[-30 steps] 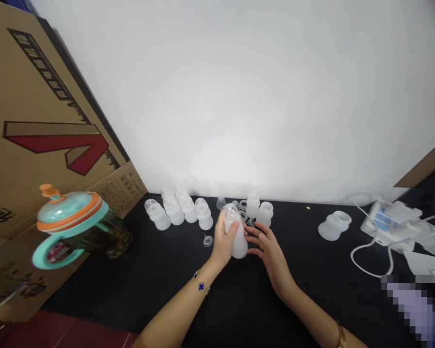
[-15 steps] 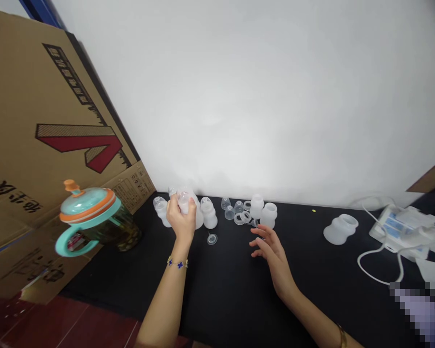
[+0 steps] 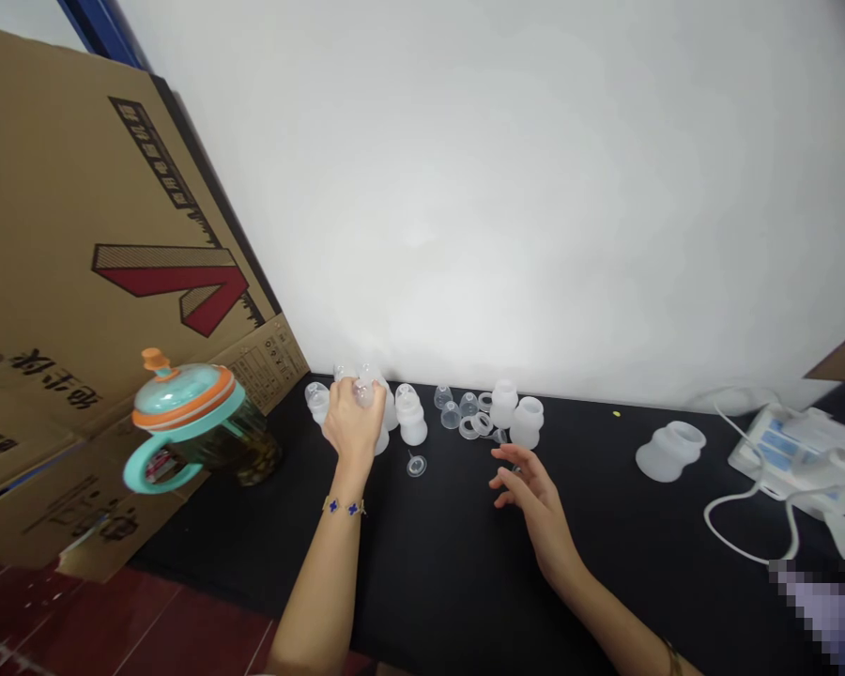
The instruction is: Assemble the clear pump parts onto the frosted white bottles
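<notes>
My left hand (image 3: 354,424) is closed around a white baby bottle (image 3: 381,439) with a clear domed cap, among other capped bottles by the wall. Its fingers hide most of that bottle. Just right of it stands another capped bottle (image 3: 412,422), with a small clear round part with a stem (image 3: 416,466) lying in front. My right hand (image 3: 528,493) hovers over the black table with fingers apart, holding nothing. Beyond it are two uncapped white bottles (image 3: 527,422), several clear domed caps (image 3: 451,414) and white rings (image 3: 469,428).
On the left, a teal and orange lidded jug (image 3: 183,413) stands before a large cardboard box (image 3: 56,235). To the right, a wide-necked white bottle (image 3: 668,453) lies tilted near a white device with cables (image 3: 775,451). A white wall (image 3: 465,188) bounds the black table (image 3: 451,573).
My left hand has lowered its bottle to the table among the other capped ones and turned knuckles-up. My right hand has kept its open pose. The whole view has shifted slightly.
</notes>
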The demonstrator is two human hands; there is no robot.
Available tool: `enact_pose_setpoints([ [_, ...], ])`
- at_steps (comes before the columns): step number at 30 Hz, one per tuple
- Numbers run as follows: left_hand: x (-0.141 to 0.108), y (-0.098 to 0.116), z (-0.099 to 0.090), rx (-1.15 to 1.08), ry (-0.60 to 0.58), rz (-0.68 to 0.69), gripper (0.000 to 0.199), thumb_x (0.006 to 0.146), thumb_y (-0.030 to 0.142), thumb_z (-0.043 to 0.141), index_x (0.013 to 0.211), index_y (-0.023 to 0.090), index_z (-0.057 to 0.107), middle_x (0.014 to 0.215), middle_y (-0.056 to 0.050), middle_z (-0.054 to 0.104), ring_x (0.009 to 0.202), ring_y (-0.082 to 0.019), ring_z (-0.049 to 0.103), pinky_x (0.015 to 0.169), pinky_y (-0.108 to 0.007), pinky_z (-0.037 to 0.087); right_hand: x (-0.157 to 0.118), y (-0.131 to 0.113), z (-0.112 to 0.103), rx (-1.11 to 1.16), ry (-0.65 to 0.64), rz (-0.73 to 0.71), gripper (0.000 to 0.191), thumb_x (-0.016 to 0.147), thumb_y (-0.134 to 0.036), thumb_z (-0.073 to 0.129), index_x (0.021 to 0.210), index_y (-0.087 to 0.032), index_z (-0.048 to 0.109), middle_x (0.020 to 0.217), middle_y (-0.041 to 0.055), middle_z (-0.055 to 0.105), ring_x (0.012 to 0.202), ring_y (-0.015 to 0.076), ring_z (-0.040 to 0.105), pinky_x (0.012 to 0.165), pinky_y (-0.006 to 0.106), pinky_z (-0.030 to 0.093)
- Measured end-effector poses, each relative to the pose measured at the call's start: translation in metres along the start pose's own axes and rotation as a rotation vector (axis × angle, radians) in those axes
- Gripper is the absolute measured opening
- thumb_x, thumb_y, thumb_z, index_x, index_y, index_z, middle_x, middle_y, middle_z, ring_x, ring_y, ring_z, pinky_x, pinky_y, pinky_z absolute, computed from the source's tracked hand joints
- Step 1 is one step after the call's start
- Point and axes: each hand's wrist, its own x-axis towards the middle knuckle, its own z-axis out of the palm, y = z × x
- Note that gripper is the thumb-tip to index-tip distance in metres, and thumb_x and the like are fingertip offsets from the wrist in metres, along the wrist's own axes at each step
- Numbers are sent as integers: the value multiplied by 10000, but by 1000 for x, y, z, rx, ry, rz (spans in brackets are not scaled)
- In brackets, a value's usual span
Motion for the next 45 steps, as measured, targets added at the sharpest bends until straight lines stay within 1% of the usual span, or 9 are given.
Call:
enact_pose_setpoints([
  [4,-1,1,2,48,-41,3,299,887,439,550,1013,188,653,1011,-94,648,808,-257,617,611,-312,366,0,1,-2,-34,-21,-10,339,801,-460,723,1050,-235,672,1158,86,641,780,198,612,592,308,513],
  [10,-3,1,5,96,-58,58,340,891,458,529,1000,173,679,990,-105,667,850,-268,631,618,-310,374,0,2,-5,-84,-44,28,360,818,-476,701,1077,-227,678,771,17,646,640,174,571,630,323,479],
  [23,-4,-2,8,70,-71,81,313,900,462,521,986,193,655,1017,-98,671,869,-280,639,617,-316,361,2,2,-3,-74,-64,50,332,791,-481,712,999,-222,704,688,8,633,582,169,544,584,311,442],
  [27,-4,-3,7,-12,16,141,386,926,508,496,1060,172,632,1008,-110,658,973,-298,622,719,-337,418,2,3,-4,-74,-66,46,332,799,-475,705,1008,-218,698,686,4,629,581,164,545,574,302,442],
  [32,-7,-6,6,-196,206,299,419,968,413,432,1237,108,531,1137,-181,631,1121,-299,578,933,-394,426,2,3,-4,-91,-64,44,301,820,-443,683,1011,-210,686,676,-1,613,573,160,535,566,299,434],
  [35,-15,-6,6,-335,259,419,396,933,417,466,1179,120,558,1114,-185,637,1109,-301,597,902,-402,459,3,2,-5,-103,-60,36,297,826,-442,675,1009,-208,686,667,-3,610,554,152,526,559,296,432],
  [39,-37,9,4,-518,96,587,285,902,394,520,1025,164,636,945,-127,690,897,-250,669,736,-330,500,7,1,-7,-122,-52,22,293,822,-445,667,990,-206,688,637,-11,594,538,149,513,537,285,416],
  [42,-55,25,3,-510,-254,743,218,937,340,501,947,207,673,747,-60,687,682,-188,660,642,-272,466,15,1,-14,-189,-31,8,279,824,-439,651,969,-203,687,597,-22,564,508,147,491,510,279,383],
  [45,-66,37,8,-373,-537,774,279,975,367,456,895,217,678,704,-58,680,636,-190,647,583,-259,411,24,-2,-23,-304,21,-13,267,827,-435,631,961,-210,684,583,-30,535,488,149,461,485,279,346],
])
